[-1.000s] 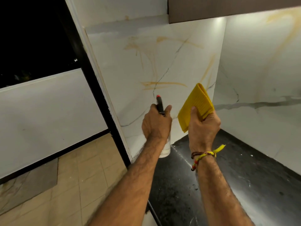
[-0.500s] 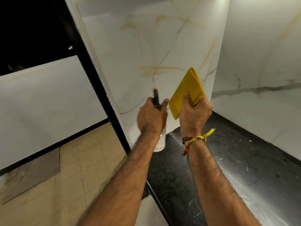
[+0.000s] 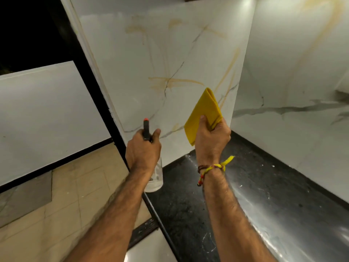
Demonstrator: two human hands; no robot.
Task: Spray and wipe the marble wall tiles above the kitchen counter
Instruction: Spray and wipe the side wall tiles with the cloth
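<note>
You look early in the job. The tiles [image 3: 170,59] filling the upper middle of the frame show no wet sheen or wipe streaks that I can make out, so by my reading both spraying and wiping of this panel lie ahead, and the panel at the right of the frame too. The tan and grey marks are probably the marble's own veining, though I cannot rule out stains.

Your left hand [image 3: 143,148], centre frame, is wrapped round the neck of the bottle [image 3: 155,178], fingers curled; the nozzle [image 3: 146,121] points up toward the tiles and stands clear of them. Whether a finger sits on the trigger is hidden.

Your right hand [image 3: 212,140], just right of centre, pinches the folded cloth [image 3: 204,110] between thumb and curled fingers, held upright, near the tiles; I cannot tell whether it touches them. Both forearms reach up from the bottom edge over the dark surface [image 3: 264,195] at lower right.
</note>
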